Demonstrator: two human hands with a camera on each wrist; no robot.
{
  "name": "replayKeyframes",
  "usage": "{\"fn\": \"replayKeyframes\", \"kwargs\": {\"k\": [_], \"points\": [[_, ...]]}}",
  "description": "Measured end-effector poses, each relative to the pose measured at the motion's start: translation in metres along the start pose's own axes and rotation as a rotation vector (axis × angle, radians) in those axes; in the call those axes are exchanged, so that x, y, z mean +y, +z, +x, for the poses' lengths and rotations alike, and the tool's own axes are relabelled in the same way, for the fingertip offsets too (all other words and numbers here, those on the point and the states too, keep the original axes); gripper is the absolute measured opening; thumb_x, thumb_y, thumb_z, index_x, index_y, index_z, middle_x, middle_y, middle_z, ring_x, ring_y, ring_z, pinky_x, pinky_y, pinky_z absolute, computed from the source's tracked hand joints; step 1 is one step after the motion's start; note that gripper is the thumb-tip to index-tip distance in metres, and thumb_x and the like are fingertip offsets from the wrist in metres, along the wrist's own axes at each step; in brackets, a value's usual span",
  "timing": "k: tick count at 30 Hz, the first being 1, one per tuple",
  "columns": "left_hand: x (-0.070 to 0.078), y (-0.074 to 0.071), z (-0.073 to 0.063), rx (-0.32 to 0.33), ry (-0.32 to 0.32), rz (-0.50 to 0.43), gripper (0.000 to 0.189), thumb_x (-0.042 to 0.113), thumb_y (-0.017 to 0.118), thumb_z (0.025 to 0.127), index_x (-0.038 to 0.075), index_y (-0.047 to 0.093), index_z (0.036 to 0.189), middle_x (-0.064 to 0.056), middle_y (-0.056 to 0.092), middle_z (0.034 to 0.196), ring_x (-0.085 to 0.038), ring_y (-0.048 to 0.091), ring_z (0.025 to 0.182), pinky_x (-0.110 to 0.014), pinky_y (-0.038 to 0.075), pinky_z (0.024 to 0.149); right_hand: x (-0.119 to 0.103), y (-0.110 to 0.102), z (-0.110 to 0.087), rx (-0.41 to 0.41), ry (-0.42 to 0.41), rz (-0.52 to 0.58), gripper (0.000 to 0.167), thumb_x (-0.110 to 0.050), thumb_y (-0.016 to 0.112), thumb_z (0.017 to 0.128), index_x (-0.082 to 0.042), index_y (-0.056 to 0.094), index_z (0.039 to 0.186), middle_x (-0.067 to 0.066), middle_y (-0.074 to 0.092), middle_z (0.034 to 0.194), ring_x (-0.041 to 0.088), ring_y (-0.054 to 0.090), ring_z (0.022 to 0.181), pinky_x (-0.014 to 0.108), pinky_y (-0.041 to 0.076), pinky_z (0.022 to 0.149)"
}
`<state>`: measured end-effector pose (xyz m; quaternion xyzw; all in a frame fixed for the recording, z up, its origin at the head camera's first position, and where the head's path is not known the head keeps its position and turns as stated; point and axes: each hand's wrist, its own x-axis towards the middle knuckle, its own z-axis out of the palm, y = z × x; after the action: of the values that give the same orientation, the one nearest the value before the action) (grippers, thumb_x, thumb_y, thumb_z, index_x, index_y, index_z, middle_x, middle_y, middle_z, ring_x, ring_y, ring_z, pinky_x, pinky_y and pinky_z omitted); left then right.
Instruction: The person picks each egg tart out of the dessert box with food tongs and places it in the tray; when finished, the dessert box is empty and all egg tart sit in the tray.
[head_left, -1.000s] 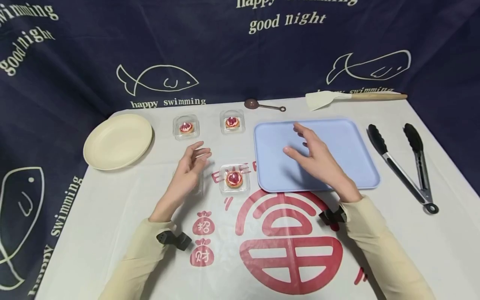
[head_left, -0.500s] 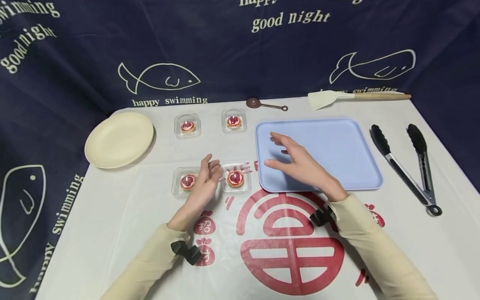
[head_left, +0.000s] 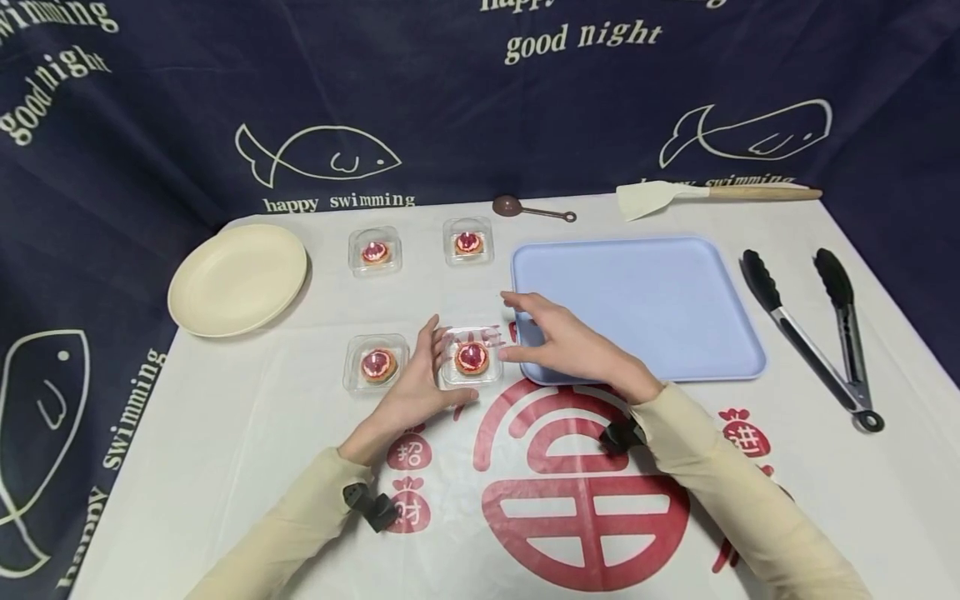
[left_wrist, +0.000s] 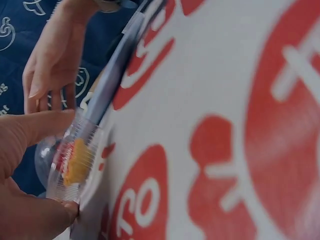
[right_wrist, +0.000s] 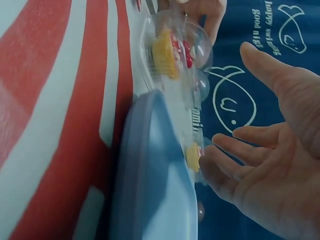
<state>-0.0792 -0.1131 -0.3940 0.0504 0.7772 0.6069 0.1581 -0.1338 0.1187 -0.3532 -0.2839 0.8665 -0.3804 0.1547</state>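
In the head view, the left hand (head_left: 415,385) curves about the left and front sides of a clear plastic box with a red-topped tart (head_left: 471,358). Its fingers lie by the left side and its thumb reaches along the front. The left wrist view puts thumb and fingertips right at the edges of the tart box (left_wrist: 75,162), which stays on the table. The right hand (head_left: 562,337) hovers at the blue tray's left rim, thumb and fingers spread toward the box's right side, nothing held. The right wrist view shows its palm (right_wrist: 280,165) bare.
Another boxed tart (head_left: 378,365) stands just left of the left hand. Two more, a left one (head_left: 375,252) and a right one (head_left: 468,242), stand behind. Around them lie a cream plate (head_left: 238,281), blue tray (head_left: 660,308), brown spoon (head_left: 508,206), spatula (head_left: 648,199) and tongs (head_left: 817,354).
The left hand has moved right, from the front-left tart box to the front-right one, and its thumb has spread. The right hand has moved left and nearer from over the tray.
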Motion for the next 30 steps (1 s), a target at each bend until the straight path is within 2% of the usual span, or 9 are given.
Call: {"fn": "replayKeyframes", "kwargs": {"k": [5,13,19,25,30], "points": [[-0.004,0.001,0.000,-0.005,0.079,0.096,0.114,-0.007,0.078,0.071,-0.003,-0.001,0.153,-0.029,0.017,0.156,-0.039,0.021,0.145,-0.045,0.020,0.120,-0.004,0.009,0.009,-0.053,-0.043,-0.016,0.084,-0.030,0.077,0.084,0.005,0.034,0.147,0.021,0.041,0.148,0.031,0.042,0.135,0.048,0.037,0.112],[-0.010,0.006,0.003,0.077,0.151,0.251,0.107,-0.003,0.078,0.072,-0.008,0.006,0.152,-0.032,0.024,0.152,-0.039,0.025,0.143,-0.047,0.019,0.120,-0.006,0.020,0.022,-0.117,-0.088,-0.051,0.085,-0.029,0.082,0.080,0.009,0.039,0.143,0.022,0.050,0.138,0.029,0.049,0.126,0.044,0.041,0.109],[-0.013,0.008,0.005,0.083,0.188,0.290,0.103,-0.002,0.077,0.073,-0.009,0.010,0.151,-0.033,0.025,0.150,-0.042,0.027,0.141,-0.050,0.022,0.119,-0.004,0.021,0.028,-0.139,-0.090,-0.070,0.078,-0.027,0.084,0.077,0.009,0.048,0.136,0.017,0.057,0.123,0.026,0.055,0.109,0.039,0.047,0.099],[-0.014,0.007,0.005,0.087,0.237,0.327,0.099,-0.001,0.076,0.074,-0.012,0.012,0.149,-0.034,0.030,0.145,-0.045,0.030,0.138,-0.051,0.026,0.117,-0.004,0.019,0.032,-0.158,-0.097,-0.096,0.075,-0.026,0.086,0.074,0.009,0.053,0.132,0.016,0.058,0.115,0.023,0.056,0.102,0.035,0.049,0.092],[-0.014,0.005,0.007,0.067,0.229,0.360,0.098,0.001,0.076,0.076,-0.011,0.013,0.149,-0.031,0.032,0.143,-0.042,0.031,0.137,-0.052,0.026,0.116,-0.004,0.017,0.037,-0.183,-0.094,-0.118,0.072,-0.028,0.088,0.071,0.006,0.059,0.127,0.013,0.059,0.110,0.021,0.053,0.097,0.031,0.048,0.085]]}}
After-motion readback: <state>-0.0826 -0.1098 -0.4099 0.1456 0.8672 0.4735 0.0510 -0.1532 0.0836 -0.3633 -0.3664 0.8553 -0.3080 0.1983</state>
